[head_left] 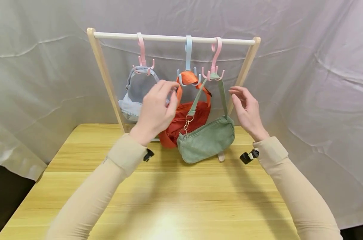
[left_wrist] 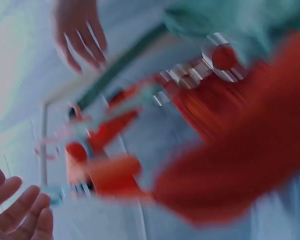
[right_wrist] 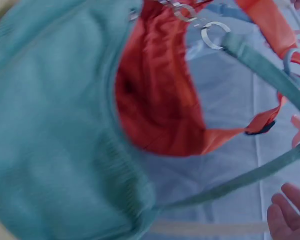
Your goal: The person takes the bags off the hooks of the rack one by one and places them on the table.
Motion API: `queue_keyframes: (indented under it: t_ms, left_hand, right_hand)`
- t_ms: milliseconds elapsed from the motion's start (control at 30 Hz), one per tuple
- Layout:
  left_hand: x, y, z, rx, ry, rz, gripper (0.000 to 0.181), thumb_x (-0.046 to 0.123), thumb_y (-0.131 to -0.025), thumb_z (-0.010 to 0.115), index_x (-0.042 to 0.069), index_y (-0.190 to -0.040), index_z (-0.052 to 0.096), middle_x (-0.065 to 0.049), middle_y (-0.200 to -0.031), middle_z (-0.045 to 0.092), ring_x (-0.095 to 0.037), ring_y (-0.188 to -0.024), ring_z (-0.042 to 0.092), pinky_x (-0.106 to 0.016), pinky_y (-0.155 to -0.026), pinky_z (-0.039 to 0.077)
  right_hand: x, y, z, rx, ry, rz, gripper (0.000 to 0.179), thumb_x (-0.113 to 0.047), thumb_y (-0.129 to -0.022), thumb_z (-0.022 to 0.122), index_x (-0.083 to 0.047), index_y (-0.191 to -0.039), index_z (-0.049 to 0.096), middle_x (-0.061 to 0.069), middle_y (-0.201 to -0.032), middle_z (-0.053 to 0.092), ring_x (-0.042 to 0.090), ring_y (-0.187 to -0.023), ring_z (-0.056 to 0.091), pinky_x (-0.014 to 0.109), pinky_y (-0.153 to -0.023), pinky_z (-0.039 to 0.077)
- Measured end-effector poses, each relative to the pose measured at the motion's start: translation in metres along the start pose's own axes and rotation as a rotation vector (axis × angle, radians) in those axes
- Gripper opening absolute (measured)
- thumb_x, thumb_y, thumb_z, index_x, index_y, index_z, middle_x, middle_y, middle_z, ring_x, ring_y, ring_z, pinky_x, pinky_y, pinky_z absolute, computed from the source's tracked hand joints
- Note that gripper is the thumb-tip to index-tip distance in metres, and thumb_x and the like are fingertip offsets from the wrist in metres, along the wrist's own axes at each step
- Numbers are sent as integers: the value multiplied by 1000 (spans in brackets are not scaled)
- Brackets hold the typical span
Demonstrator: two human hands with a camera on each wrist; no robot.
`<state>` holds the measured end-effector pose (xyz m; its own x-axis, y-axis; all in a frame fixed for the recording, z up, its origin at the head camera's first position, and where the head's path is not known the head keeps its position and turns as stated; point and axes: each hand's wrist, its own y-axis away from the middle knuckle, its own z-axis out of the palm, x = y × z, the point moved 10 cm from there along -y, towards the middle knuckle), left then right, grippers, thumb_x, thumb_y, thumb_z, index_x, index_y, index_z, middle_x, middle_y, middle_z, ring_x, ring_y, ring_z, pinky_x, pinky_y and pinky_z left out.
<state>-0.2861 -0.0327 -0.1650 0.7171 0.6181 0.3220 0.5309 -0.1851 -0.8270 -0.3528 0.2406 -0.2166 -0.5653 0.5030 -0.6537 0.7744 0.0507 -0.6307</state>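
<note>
A green shoulder bag (head_left: 206,140) hangs by its strap from a pink hook (head_left: 214,63) at the right. Behind it a red bag (head_left: 196,115) hangs by an orange strap from a blue hook (head_left: 188,58). A light blue-grey bag (head_left: 130,105) hangs from the left pink hook (head_left: 142,53). My left hand (head_left: 157,108) is in the air in front of the red bag's strap, fingers loosely bent, holding nothing. Beside the green strap, to its right, hovers my right hand (head_left: 248,110); in the right wrist view its fingers (right_wrist: 292,200) look relaxed. The left wrist view is blurred.
The hooks sit on the white rail (head_left: 169,38) of a rack with wooden side posts (head_left: 248,61). It stands on a wooden table (head_left: 181,200). Grey fabric (head_left: 304,100) hangs behind and around it.
</note>
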Motion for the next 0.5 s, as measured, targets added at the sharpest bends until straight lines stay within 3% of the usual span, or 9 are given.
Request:
queue_keyframes:
  t_ms: [200, 367, 500]
  left_hand:
    - [10, -7, 44, -163, 56, -122, 32, 14, -101, 45, 4, -124, 66, -10, -116, 71, -23, -98, 68, -41, -89, 54]
    - [4, -4, 76, -323, 23, -242, 38, 20, -104, 45, 1, -136, 54, -12, -119, 66, -26, -104, 65, -44, -91, 54]
    - [-7, 2, 97, -453, 2, -349, 51, 28, -107, 43, -1, -148, 41, -16, -137, 60, -29, -124, 61, -46, -104, 50]
  right_hand:
    - [0, -19, 11, -1, -159, 82, 36, -20, -107, 47, 2, -135, 54, -12, -113, 64, 10, -117, 59, 20, -103, 42]
    - [6, -29, 28, -73, -230, 198, 43, -25, -108, 40, 6, -134, 53, -12, -110, 60, 6, -112, 57, 35, -112, 42]
    - [8, -33, 40, -134, -342, 265, 39, -29, -110, 36, 1, -123, 58, -15, -100, 66, 1, -101, 62, 32, -107, 46]
